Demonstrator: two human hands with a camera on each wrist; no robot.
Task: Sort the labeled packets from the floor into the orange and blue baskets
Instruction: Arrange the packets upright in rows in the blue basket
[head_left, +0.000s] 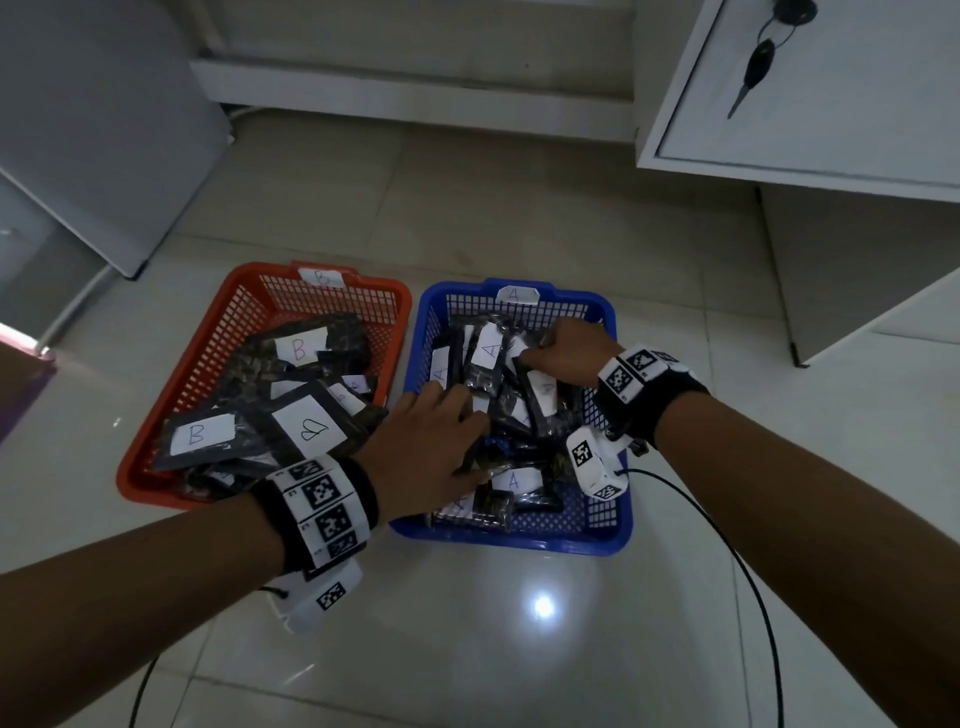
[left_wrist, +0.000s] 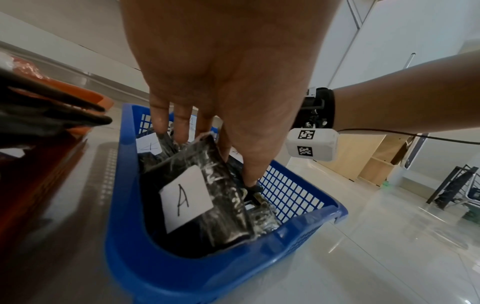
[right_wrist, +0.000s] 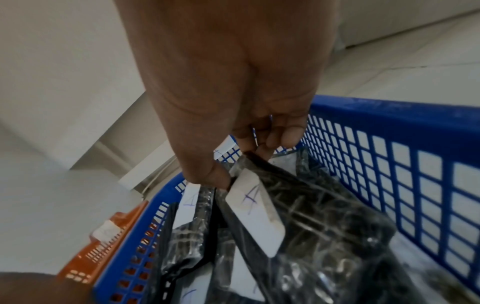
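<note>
The blue basket (head_left: 519, 540) (left_wrist: 182, 277) (right_wrist: 389, 107), tagged A, holds several dark packets with white A labels. To its left, the orange basket (head_left: 156, 496) (left_wrist: 88, 96) (right_wrist: 109, 246), tagged B, holds several B packets (head_left: 301, 431). Both hands reach into the blue basket. My left hand (head_left: 457, 431) (left_wrist: 215, 156) lies with straight fingers on the near packets, touching a tilted A packet (left_wrist: 197, 195). My right hand (head_left: 550, 353) (right_wrist: 239, 164), at the far right of the basket, pinches the top edge of another A packet (head_left: 543, 400) (right_wrist: 257, 209) between thumb and curled fingers.
A white cabinet (head_left: 805, 88) with keys hanging in its lock stands at the back right. At the back left is a grey appliance (head_left: 104, 130). A black cable (head_left: 753, 571) trails over the glossy tiled floor (head_left: 519, 649) from my right wrist.
</note>
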